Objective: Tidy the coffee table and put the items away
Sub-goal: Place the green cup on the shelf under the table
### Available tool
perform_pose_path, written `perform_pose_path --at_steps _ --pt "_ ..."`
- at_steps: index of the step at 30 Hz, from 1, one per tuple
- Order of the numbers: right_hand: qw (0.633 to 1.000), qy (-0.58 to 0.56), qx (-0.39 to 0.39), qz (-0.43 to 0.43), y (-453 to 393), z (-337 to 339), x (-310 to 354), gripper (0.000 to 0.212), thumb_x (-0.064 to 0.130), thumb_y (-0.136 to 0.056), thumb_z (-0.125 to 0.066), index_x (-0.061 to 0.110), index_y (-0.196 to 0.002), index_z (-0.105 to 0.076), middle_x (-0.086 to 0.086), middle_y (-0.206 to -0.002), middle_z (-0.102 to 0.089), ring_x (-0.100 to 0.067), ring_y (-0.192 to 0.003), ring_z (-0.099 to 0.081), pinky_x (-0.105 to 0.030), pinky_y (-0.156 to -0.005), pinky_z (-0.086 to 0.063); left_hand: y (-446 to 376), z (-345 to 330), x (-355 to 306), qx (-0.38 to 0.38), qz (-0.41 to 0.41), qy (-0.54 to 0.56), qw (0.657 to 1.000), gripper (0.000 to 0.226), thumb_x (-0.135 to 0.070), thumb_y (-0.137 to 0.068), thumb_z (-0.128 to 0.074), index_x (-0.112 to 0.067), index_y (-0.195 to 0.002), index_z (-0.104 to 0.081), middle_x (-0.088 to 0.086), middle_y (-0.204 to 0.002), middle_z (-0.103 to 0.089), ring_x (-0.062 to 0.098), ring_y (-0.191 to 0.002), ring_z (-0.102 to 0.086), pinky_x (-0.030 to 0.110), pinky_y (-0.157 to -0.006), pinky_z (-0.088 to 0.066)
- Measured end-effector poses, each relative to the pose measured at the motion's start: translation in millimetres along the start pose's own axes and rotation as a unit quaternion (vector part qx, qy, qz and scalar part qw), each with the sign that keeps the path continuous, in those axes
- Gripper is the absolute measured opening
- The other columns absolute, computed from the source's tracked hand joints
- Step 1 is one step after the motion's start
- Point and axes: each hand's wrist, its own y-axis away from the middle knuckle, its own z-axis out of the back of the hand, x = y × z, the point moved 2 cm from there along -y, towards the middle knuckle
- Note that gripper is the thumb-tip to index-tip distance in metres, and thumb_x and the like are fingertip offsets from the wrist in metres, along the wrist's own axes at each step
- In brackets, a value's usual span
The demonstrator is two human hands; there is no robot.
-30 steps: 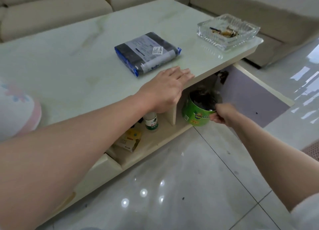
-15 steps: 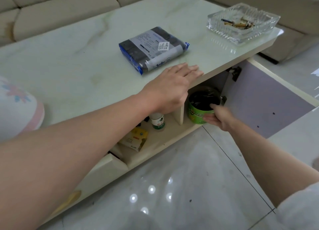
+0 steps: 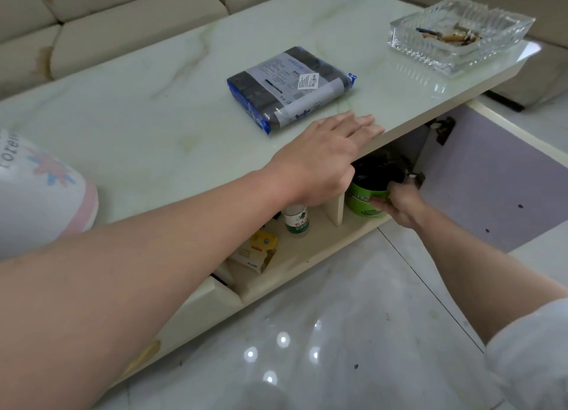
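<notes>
R hand (image 3: pixel 399 203) grip on green tin (image 3: pixel 361 199) | now deeper in cabinet | L hand (image 3: pixel 319 160) unmoved

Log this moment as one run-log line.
right hand grips green tub in open cabinet | left hand flat on tabletop edge

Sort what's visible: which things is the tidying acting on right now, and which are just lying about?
In play: green tub, gripped by right hand inside cabinet compartment; left hand resting flat on tabletop.

Lying about: wrapped packet, glass ashtray, white bottle, yellow box.
</notes>
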Motion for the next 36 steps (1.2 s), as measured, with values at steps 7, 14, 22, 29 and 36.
perform_pose_path --at_steps 7,14,22,29,36 --pt "0.986 0.164 -0.023 -0.001 57 73 -41 0.047 0.038 -0.096 -0.058 0.006 -0.131 -0.055 -0.006 -0.133 -0.056 -0.019 -0.118 -0.055 -0.039 -0.106 -0.043 0 2 0 0.014 0.006 0.001 1.0 0.073 -0.013 -0.085 -0.043 -0.025 -0.154 -0.026 0.0 -0.164 -0.023 0.022 -0.151 -0.015 0.039 -0.121 -0.015" --pt "0.929 0.263 -0.235 -0.109 111 203 -40 0.091 0.035 -0.078 -0.081 0.002 -0.147 -0.031 -0.02 -0.13 -0.053 -0.037 -0.111 -0.056 -0.045 -0.092 -0.049 1 5 -7 0.025 0.009 -0.016 1.0 0.074 -0.012 -0.086 -0.046 -0.023 -0.156 -0.024 0.0 -0.165 -0.02 0.021 -0.152 -0.014 0.039 -0.122 -0.013" --pt "0.912 0.327 -0.203 0.144 133 166 23 0.062 0.031 -0.065 -0.066 0.026 -0.124 -0.049 0.0 -0.103 -0.061 -0.031 -0.098 -0.062 -0.039 -0.079 -0.049 1 4 -5 0.027 0.003 -0.026 0.999 0.072 -0.015 -0.088 -0.045 -0.022 -0.156 -0.021 0.002 -0.165 -0.019 0.022 -0.152 -0.014 0.042 -0.123 -0.014" --pt "0.898 0.401 -0.077 0.165 133 28 -7 0.073 0.045 -0.067 -0.079 0.016 -0.12 -0.039 -0.001 -0.107 -0.056 -0.023 -0.095 -0.06 -0.035 -0.075 -0.052 3 9 -7 0.018 -0.003 -0.019 1.0 0.064 -0.017 -0.094 -0.042 -0.021 -0.156 -0.024 0.003 -0.165 -0.02 0.022 -0.152 -0.014 0.042 -0.123 -0.014" --pt "0.903 0.417 -0.017 0.103 113 -22 0 0.071 0.022 -0.074 -0.076 0.006 -0.129 -0.035 -0.006 -0.113 -0.045 -0.032 -0.109 -0.053 -0.04 -0.083 -0.051 2 7 -6 0.003 -0.012 -0.014 1.0 0.052 -0.027 -0.105 -0.031 -0.018 -0.156 -0.026 0.004 -0.164 -0.022 0.02 -0.152 -0.014 0.037 -0.123 -0.011"
